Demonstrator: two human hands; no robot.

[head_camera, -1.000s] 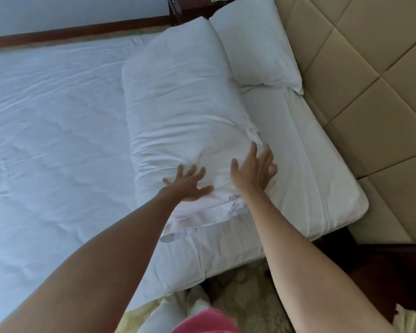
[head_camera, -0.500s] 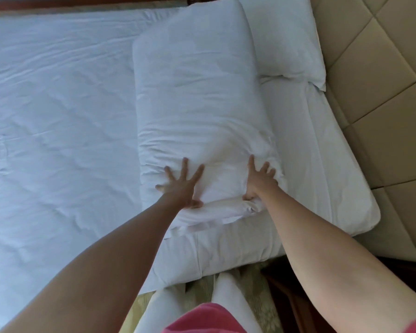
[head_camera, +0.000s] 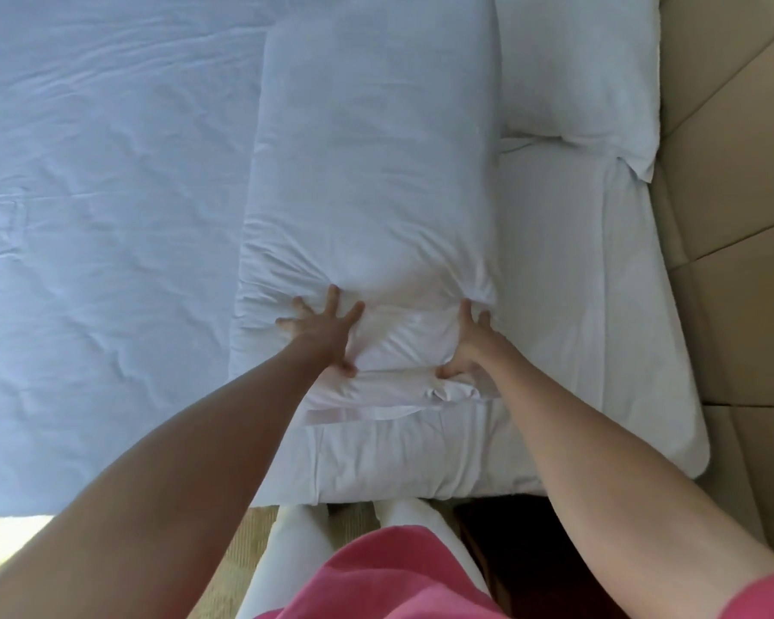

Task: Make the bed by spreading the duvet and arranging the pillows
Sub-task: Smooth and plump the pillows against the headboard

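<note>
White pillow [head_camera: 372, 172] is lying lengthwise on the bed [head_camera: 108, 194]; your left hand [head_camera: 327, 335] and right hand [head_camera: 470, 346] are pressing its near end, fingers spread flat, gripping nothing.

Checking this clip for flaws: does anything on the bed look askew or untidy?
Yes. The near pillow lies lengthwise, away from the headboard, its near end bunched under both hands. The far pillow sits against the headboard.
</note>
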